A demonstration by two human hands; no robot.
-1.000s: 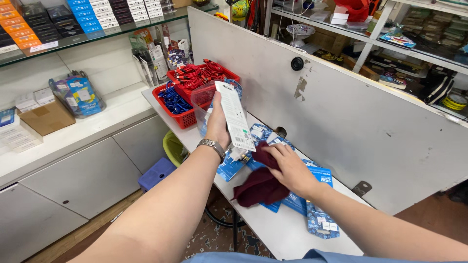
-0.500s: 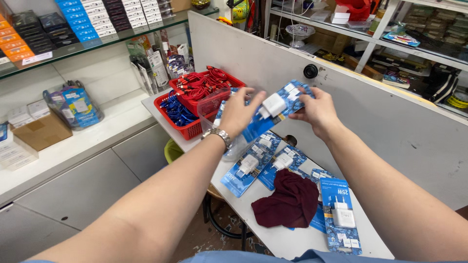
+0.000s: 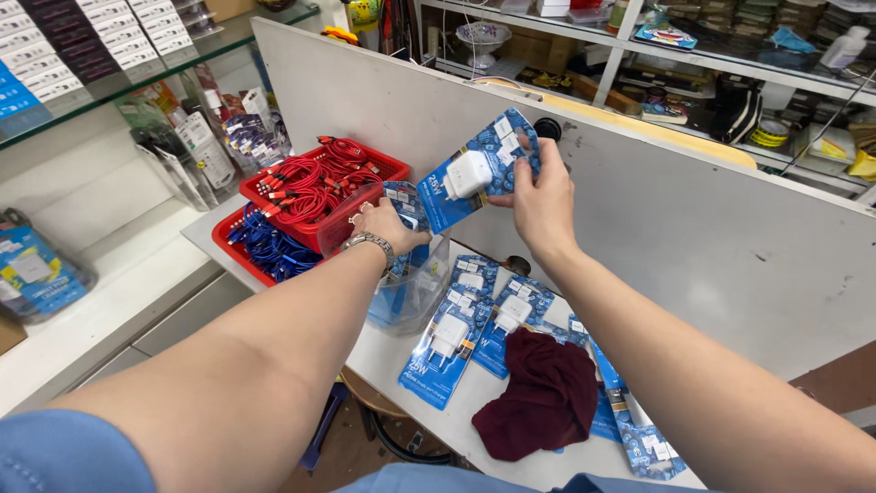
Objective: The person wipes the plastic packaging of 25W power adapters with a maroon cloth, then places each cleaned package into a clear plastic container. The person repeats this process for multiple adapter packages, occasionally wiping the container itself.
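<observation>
Red baskets (image 3: 239, 239) of red and blue cables, far left on my white counter (image 3: 379, 358). My left hand (image 3: 391, 224), fingers curled, steadies a blue pack over the clear bin (image 3: 412, 294). My right hand (image 3: 540, 198) pinches a blue charger pack (image 3: 476, 173), raised. More packs (image 3: 444, 351) and a maroon cloth (image 3: 540, 402) lie below.

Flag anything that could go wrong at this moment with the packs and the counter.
The right hand pinches one blue charger pack by its edge only, high over the counter, so it could slip. The left hand presses into a clear bin near the white counter's front edge and might tip it. The dark red cloth lies over other packs and may drag them off if pulled.
</observation>
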